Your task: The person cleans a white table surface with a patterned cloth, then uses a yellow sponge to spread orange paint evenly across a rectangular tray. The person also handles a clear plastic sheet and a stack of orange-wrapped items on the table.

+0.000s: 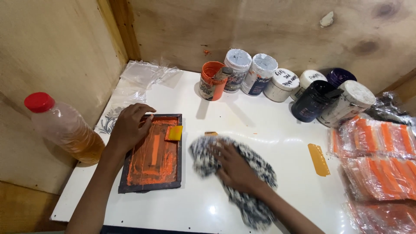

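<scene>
while left hand (129, 126) rests flat on orange-inked frame (152, 154), right hand (233, 168) presses speckled cloth (242, 182).

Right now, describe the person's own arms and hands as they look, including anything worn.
Both forearms are bare to the frame edge: no sleeves show. The left hand and right hand wear no gloves; no rings, watch or bracelets show. The right hand looks motion-blurred, so fine details cannot be told.

We see an orange-smeared dark frame (152, 151), a yellow scraper (174, 133) at its two o'clock, a black-and-white speckled cloth (255, 203), a glossy white desk (260, 125), and a red-capped bottle (65, 129) of amber liquid.
</scene>
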